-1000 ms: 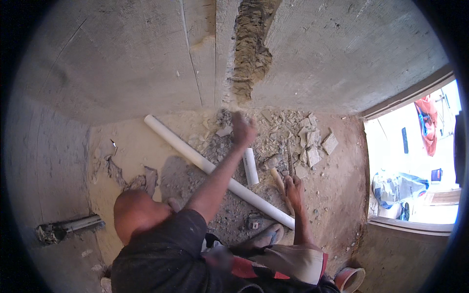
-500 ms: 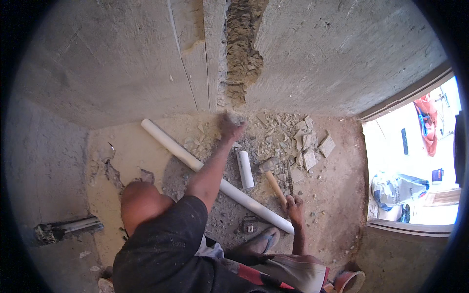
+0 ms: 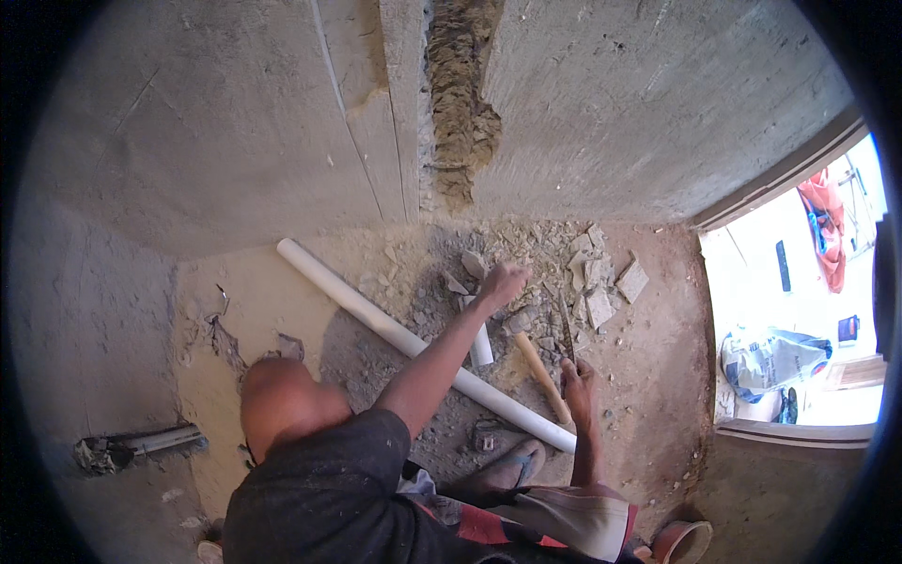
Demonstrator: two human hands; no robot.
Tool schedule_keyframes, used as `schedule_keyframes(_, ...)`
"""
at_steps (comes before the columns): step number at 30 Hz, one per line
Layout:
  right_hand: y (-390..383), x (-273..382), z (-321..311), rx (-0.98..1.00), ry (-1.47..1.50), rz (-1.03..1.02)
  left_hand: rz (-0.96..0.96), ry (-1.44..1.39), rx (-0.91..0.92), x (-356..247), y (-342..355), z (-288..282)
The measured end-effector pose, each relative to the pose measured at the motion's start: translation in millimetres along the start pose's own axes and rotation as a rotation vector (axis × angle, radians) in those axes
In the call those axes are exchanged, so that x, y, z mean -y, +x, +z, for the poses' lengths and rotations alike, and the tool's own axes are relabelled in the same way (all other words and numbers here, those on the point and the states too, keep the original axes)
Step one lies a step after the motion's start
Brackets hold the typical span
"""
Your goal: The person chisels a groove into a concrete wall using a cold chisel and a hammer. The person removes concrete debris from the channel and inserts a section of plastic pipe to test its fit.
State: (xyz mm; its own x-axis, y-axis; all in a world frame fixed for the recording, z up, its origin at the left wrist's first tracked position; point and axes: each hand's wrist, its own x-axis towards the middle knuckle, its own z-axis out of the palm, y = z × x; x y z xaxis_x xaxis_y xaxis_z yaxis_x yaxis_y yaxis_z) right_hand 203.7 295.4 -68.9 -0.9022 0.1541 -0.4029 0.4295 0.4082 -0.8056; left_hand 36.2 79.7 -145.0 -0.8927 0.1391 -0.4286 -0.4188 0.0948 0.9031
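Observation:
My left hand (image 3: 507, 282) hovers over broken rubble (image 3: 545, 268) at the foot of the wall, its fingers too blurred to read. A flat grey chunk (image 3: 474, 264) lies just left of it. A short white pipe piece (image 3: 481, 346) lies below that forearm, partly hidden by it. My right hand (image 3: 579, 378) is closed, with a thin dark rod (image 3: 566, 324), perhaps a chisel, extending from its fingers toward the rubble. Left of this hand lies a hammer with a wooden handle (image 3: 542, 374); its dusty head (image 3: 517, 322) is among the debris.
A long white pipe (image 3: 352, 303) crosses the floor diagonally beneath my left forearm. The wall ahead has a rough vertical groove (image 3: 460, 113). Broken slabs (image 3: 598, 305) lie right of the rubble. An orange-brown bucket (image 3: 683, 542) stands lower right, a doorway sill (image 3: 799, 432) beyond.
My left hand has moved right and nearer, away from the wall base, over the rubble. My right hand has shifted slightly right and up. The view has also shifted a little.

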Motion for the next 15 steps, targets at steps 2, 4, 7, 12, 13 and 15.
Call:
schedule_keyframes(2,4,8,3,-0.046,-0.054,-0.02,-0.177,-0.165,0.314,15,-16,16)
schedule_keyframes(4,14,5,1,-0.087,-0.082,-0.076,-0.222,-0.155,0.433,4,-42,47)
schedule_keyframes(7,22,20,10,-0.067,-0.074,-0.175,-0.288,-0.45,0.483,11,-57,68)
schedule_keyframes(12,14,62,23,0.118,-0.199,-0.239,-0.101,-0.455,0.24,5,-58,55)
schedule_keyframes(13,20,52,26,0.116,-0.234,-0.283,-0.116,-0.534,0.289,6,-55,50)
schedule_keyframes(15,26,39,28,0.031,-0.337,-0.395,-0.127,-0.53,0.294,-10,-61,43)
